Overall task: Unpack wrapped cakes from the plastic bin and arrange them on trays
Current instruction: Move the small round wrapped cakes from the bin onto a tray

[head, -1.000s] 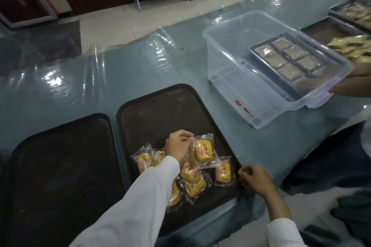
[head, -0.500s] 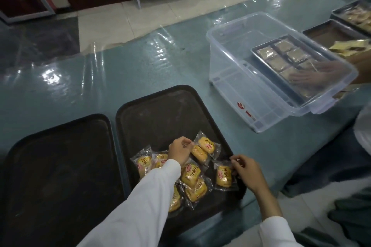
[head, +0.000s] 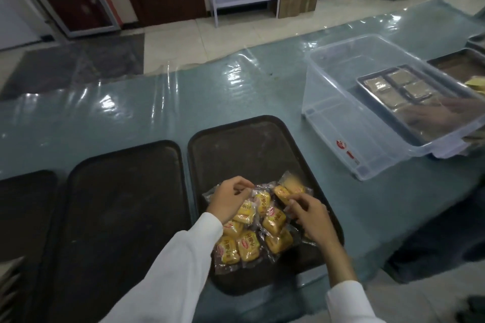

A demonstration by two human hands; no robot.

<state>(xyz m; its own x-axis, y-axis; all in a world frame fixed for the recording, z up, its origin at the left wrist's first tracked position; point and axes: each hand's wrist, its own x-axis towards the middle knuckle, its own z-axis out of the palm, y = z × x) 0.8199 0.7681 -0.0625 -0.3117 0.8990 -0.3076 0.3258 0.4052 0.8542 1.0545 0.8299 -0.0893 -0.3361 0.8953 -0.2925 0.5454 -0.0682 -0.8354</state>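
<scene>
While a heap of wrapped cakes sits bunched on the near half of the middle tray, both hands are right in among them. The left hand comes in from the heap's far-left corner, fingers curled, thumb and fingertips nipping the clear wrapper edge at the top of the pile; the cake inside that wrapper lies just to the right of the pinch. The right hand is over the right side of the heap, fingers bent down, fingertips on the wrapper of a cake at the far-right edge, which looks slightly blurred. Whether it truly pinches that wrapper or only presses on it, I cannot tell. The rest of the yellow cakes lie between and below the two hands, overlapping one another, most of them showing red labels.

Left of this tray, a second dark tray lies just beside it on the blue-green table. Off to the right, well apart from the hands, stands the clear plastic bin, and seen through its wall is a metal tray of brown packets, with another person's hand blurred at it.
</scene>
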